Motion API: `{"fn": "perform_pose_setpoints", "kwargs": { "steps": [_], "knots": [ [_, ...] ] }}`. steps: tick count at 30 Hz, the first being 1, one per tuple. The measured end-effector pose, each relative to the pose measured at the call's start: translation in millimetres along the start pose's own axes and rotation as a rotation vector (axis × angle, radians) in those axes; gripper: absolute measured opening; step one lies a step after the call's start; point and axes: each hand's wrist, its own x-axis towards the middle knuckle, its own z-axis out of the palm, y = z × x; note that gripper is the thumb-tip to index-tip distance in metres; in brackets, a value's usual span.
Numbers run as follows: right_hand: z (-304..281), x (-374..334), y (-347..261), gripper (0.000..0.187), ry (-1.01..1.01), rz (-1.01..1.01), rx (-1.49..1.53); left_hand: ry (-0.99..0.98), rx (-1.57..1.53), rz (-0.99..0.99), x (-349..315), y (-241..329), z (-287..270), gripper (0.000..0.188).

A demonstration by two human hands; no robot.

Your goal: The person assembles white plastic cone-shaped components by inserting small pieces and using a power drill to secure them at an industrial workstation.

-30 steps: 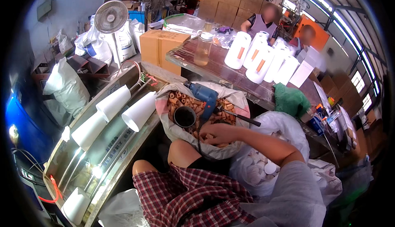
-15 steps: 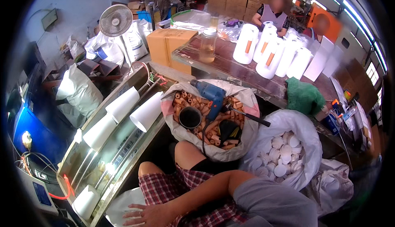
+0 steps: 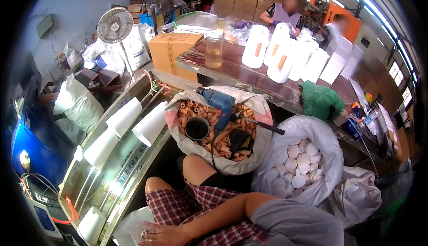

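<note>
My right hand (image 3: 162, 235) is low in the view, beside my checked shorts and over a white bag (image 3: 122, 231). Its fingers are curled together at a small pale piece, too unclear to name. My left hand is out of sight. In front of my knees stands a sack (image 3: 243, 168) of short orange-brown tubes (image 3: 196, 107). A blue power drill (image 3: 218, 99) and a dark round cup (image 3: 196, 128) lie on the tubes. Right of it, a white bag (image 3: 330, 152) holds several white discs (image 3: 304, 160).
At left a long wooden trough (image 3: 149, 154) carries white tapered cylinders (image 3: 150, 123) on metal rods. Beyond stands a dark table (image 3: 232, 71) with white cylinders, a jar (image 3: 214, 49) and a green cloth (image 3: 322, 101). A person (image 3: 287, 14) sits behind it. A fan (image 3: 115, 25) stands at the far left.
My right hand's spread fingers have drawn together over the white bag. The view has shifted slightly, moving the scene a little left in the picture.
</note>
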Motion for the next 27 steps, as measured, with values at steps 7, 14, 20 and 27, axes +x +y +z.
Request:
{"fn": "perform_pose_setpoints", "kwargs": {
  "steps": [7,14,20,27],
  "knots": [
    [20.8,6.9,-3.6,0.075,-0.178,-0.199,-0.034,0.002,-0.224,-0.092,-13.3,-32.1,-14.0,0.059],
    [58.7,-3.7,-10.4,0.047,-0.073,-0.191,0.151,0.046,-0.524,-0.174,-63.8,-95.0,-41.3,0.058],
    [44.3,-2.9,-1.8,0.044,-0.045,-0.138,0.181,0.068,-0.794,-0.066,-74.5,-118.4,-46.8,0.058],
    [-110.9,-45.5,67.1,0.047,-0.026,0.566,-0.121,0.304,-0.862,0.369,25.8,-15.4,-81.5,0.045]
  ]
}}
